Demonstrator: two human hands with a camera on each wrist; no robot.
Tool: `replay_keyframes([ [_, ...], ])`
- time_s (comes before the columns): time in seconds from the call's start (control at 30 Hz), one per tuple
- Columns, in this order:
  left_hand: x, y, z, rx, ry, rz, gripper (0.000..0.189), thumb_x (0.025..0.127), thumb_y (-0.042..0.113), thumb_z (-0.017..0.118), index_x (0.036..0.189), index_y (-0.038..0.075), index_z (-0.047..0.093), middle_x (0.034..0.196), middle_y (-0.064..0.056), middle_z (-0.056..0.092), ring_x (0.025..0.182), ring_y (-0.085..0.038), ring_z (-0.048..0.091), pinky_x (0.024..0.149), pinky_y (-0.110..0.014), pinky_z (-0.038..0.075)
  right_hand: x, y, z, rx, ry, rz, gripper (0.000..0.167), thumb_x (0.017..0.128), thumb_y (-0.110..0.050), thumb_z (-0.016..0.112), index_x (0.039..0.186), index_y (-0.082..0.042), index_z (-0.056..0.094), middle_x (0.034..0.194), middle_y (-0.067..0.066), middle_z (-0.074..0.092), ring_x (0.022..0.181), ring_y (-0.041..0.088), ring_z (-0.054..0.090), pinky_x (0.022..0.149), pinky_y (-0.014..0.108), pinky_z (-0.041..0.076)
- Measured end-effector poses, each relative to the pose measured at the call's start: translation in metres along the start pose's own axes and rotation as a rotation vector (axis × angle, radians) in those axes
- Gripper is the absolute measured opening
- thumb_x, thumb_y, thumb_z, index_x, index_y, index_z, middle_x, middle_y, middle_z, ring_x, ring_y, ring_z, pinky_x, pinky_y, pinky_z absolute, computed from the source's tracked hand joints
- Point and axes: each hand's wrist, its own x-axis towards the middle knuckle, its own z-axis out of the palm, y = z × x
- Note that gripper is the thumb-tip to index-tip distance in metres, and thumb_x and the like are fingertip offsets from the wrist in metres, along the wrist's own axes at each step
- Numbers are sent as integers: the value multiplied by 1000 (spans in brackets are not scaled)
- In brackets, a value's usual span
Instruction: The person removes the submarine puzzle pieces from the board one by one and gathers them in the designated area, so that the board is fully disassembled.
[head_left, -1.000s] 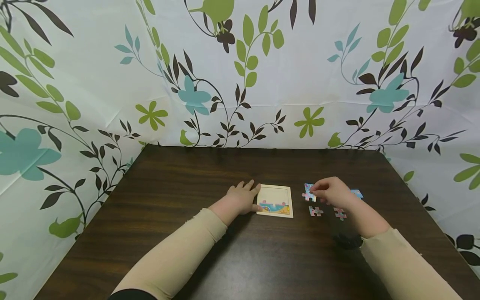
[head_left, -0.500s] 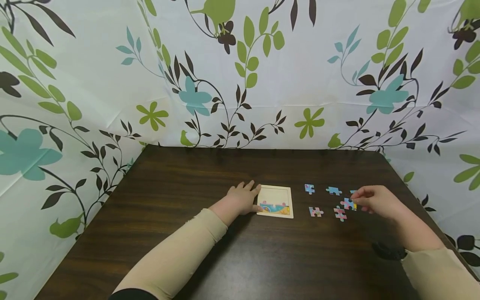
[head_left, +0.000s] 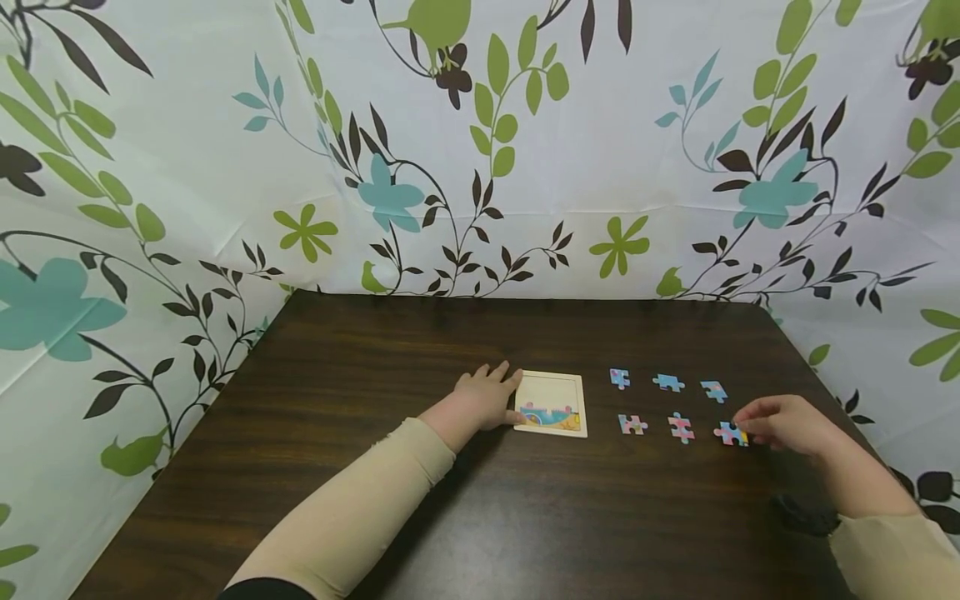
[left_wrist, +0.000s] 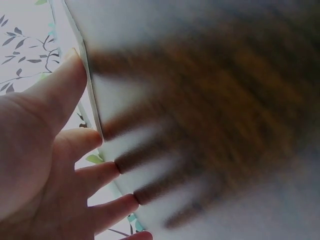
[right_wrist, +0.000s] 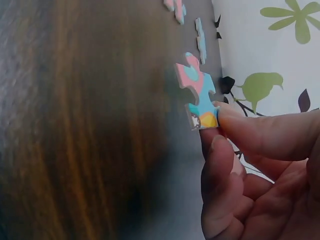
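Jigsaw piece (right_wrist: 204, 95) may slip

Right hand (head_left: 789, 427) pinches its edge, beside 5 loose pieces (head_left: 681, 427); a weak pinch could drop it. Left hand (head_left: 483, 397), fingers apart, touches the wooden puzzle frame (head_left: 549, 388), which a push could shift.

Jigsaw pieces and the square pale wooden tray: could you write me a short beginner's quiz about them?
1. Which hand pinches the pink, blue and yellow jigsaw piece?
2. True or false: in the head view, joined picture pieces lie along the lower side of the square pale wooden tray.
3. Apart from the pinched one, how many loose jigsaw pieces lie on the dark wood-grain table? A) three B) five C) eight

Key: 1. The right hand; 2. True; 3. B
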Motion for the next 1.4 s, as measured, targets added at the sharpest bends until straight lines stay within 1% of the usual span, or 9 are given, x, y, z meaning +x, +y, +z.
replay_keyframes([
  [0.1, 0, 0, 0, 0, 3, 2, 84, 93, 64, 50, 160, 27, 16, 164, -3, 15, 147, -33, 20, 113, -54, 26, 0, 2, 0, 11, -22, 13, 24, 97, -14, 62, 101, 10, 67, 84, 4, 63, 77, 21, 58, 63, 37, 48],
  [0.23, 1, 0, 1, 5, 2, -4, 85, 92, 65, 50, 160, 28, 16, 164, -2, 14, 147, -33, 20, 112, -54, 26, 2, 5, 1, 22, -30, 18, 25, 97, -14, 62, 102, 10, 67, 85, 4, 63, 79, 21, 59, 65, 38, 49],
  [0.57, 3, -1, 4, 23, 4, -5, 85, 92, 66, 49, 160, 29, 16, 164, -2, 14, 147, -32, 20, 112, -54, 27, 5, 4, 2, 32, 3, 42, 25, 98, -11, 59, 104, 11, 67, 89, 5, 65, 79, 22, 60, 65, 38, 51],
  [0.8, 2, 0, 3, 9, 18, -2, 85, 91, 65, 51, 160, 27, 19, 164, -3, 17, 146, -33, 22, 112, -54, 28, 7, -2, 4, 36, 12, 31, 23, 98, -12, 61, 104, 9, 68, 88, 5, 65, 78, 22, 58, 64, 38, 52],
  [0.97, 2, 0, 2, 5, 16, -3, 84, 92, 65, 51, 160, 28, 18, 164, -3, 17, 147, -33, 21, 112, -54, 28, 11, -20, 11, 44, 16, -26, 25, 97, -13, 63, 105, 10, 68, 85, 5, 65, 72, 22, 59, 59, 37, 51],
  [1.1, 1, 0, 2, 10, 13, 1, 84, 92, 65, 50, 160, 28, 17, 164, -3, 15, 147, -32, 21, 112, -54, 27, 16, -40, 22, 63, 17, -83, 26, 96, -12, 65, 105, 12, 67, 84, 6, 65, 67, 22, 59, 55, 36, 51],
  [1.17, 0, -1, 2, 11, 11, 1, 84, 92, 65, 49, 160, 28, 17, 164, -3, 15, 147, -32, 20, 112, -54, 27, 20, -52, 28, 70, 10, -89, 25, 96, -12, 65, 106, 11, 67, 84, 6, 66, 67, 22, 58, 55, 36, 51],
  [1.33, -1, 0, 1, 8, 8, 0, 84, 92, 65, 49, 160, 28, 17, 164, -3, 15, 147, -32, 20, 112, -53, 27, 28, -86, 47, 79, -34, -123, 22, 95, -12, 66, 105, 8, 68, 87, 9, 68, 69, 23, 60, 58, 38, 53],
  [1.4, -1, 0, 1, 8, 6, -2, 85, 92, 65, 49, 160, 28, 16, 164, -2, 15, 147, -32, 20, 112, -53, 27, 30, -99, 57, 80, -61, -157, 21, 95, -11, 67, 104, 7, 68, 87, 10, 67, 69, 24, 60, 58, 39, 53],
])
